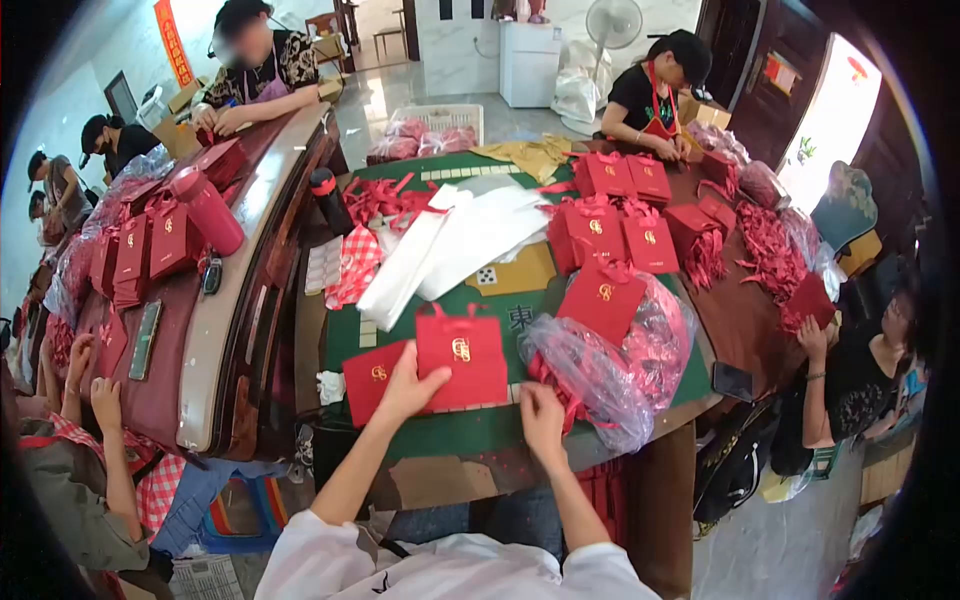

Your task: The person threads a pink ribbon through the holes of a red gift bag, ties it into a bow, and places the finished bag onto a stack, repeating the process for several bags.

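Note:
My left hand (pixel 408 388) grips a small red gift bag (pixel 475 345) with gold lettering and ribbon handles, thumb across its lower front. Partly behind that hand is a second red gift bag (pixel 366 378), lying at the table's near edge. My right hand (pixel 543 418) is closed, fingers bent down, beside red ribbon (pixel 570 408); what it pinches, if anything, is hidden. Just right of it sits a clear plastic bag (pixel 600 385) filled with red material. Another red gift bag (pixel 603 300) rests on top of the plastic.
White plastic sheets (pixel 455 240) spread over the green table mat (pixel 400 325). Several red bags (pixel 590 232) stand at the back right, near a ribbon pile (pixel 770 250). A dark bottle (pixel 330 200) is at left, a phone (pixel 733 380) at right. Other people work around both tables.

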Tool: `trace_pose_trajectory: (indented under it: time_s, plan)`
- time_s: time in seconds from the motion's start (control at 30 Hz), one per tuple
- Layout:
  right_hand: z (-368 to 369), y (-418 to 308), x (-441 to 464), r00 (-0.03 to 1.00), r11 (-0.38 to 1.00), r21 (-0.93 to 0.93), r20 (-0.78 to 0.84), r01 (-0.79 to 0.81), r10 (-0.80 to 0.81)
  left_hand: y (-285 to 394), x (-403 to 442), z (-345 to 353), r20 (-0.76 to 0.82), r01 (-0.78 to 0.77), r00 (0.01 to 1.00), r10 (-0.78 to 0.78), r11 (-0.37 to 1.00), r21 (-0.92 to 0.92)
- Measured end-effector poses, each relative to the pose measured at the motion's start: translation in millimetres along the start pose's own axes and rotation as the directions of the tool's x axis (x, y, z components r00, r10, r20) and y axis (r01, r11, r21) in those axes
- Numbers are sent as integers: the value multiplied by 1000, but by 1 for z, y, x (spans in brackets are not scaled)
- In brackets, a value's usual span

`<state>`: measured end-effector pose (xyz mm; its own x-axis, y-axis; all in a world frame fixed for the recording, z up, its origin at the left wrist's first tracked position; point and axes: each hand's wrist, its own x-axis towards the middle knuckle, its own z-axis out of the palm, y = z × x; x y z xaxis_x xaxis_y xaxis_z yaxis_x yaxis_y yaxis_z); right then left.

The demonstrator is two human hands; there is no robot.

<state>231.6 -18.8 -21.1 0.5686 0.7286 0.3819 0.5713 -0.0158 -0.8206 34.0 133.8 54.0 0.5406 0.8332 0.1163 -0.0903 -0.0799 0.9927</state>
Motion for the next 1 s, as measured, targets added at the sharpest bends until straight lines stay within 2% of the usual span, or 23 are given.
trace_pose_trajectory:
  time_s: [0.07,0.1,0.2,0.27,0.3,0.37,0.5,0.57,0.6,0.67,0.7,0.77,0.8,0.83,0.87,0.9,0.97,1.0]
  plan:
    - [-3,3,-21,997,991,-116,45,64,-59,-2,51,0,-75,-122,989,128,989,83]
    - [-4,2,-29,996,988,-138,62,71,-63,5,74,3,-105,-93,988,111,981,168]
    - [-1,2,-38,992,985,-134,68,112,-104,-34,139,10,-128,-168,970,206,952,254]
    - [-1,1,-39,989,975,-171,76,141,-130,-48,159,24,-174,14,984,39,956,292]
    - [0,1,-40,987,970,-190,78,154,-141,-80,169,23,-168,7,985,43,957,290]
    - [1,5,-42,984,966,-190,78,174,-162,-151,179,21,-200,131,979,-38,868,478]
    - [2,8,-42,981,964,-185,78,192,-180,-141,168,36,-222,170,973,-59,833,526]
    - [2,9,-42,982,966,-188,89,180,-166,-137,173,42,-229,143,973,13,747,650]
    - [3,9,-42,982,966,-186,91,180,-166,-129,172,46,-223,141,975,9,749,648]
    - [2,8,-42,985,970,-180,84,162,-149,-112,172,57,-291,264,957,-22,485,833]
    - [1,7,-43,987,970,-187,74,153,-141,-112,172,60,-277,253,961,-24,486,837]
    - [-1,5,-43,986,974,-167,87,153,-140,-111,174,67,-225,111,946,235,418,902]
    - [-4,2,-42,986,978,-148,96,146,-133,-102,174,77,-180,52,935,306,382,923]
    - [-8,-2,-41,988,978,-152,87,143,-131,-99,180,86,-171,43,936,308,383,923]
    - [-13,-6,-39,991,989,-75,65,124,-120,-92,185,96,-134,-17,974,180,655,755]
    - [-19,-14,-33,993,994,5,43,106,-106,-89,190,106,-53,-30,996,66,861,507]
    - [-36,-27,-6,976,978,-122,-122,167,-181,-83,195,135,10,-15,1000,11,901,433]
    - [-47,-32,11,976,987,-113,-170,114,-132,-81,195,150,73,14,996,-43,933,360]
